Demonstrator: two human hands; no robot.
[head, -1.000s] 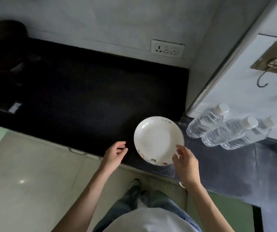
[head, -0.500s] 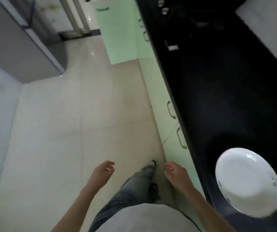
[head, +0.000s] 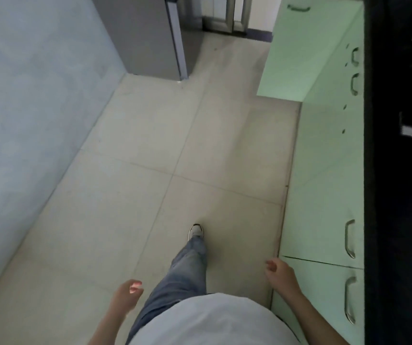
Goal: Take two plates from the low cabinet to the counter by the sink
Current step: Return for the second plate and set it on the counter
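Walking along the floor (head: 150,145) with left hand (head: 125,298) and right hand (head: 281,272) loosely curled and empty, cabinet doors (head: 324,220) just right of the right hand, likely free for a plate.

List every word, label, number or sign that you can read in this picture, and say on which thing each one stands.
No text can be read in this picture.
The small pale rectangular object on the black counter: too blurred to tell whether it bears any print.
The pale green cabinet doors, the grey tall appliance and the beige tiled floor: no writing visible.
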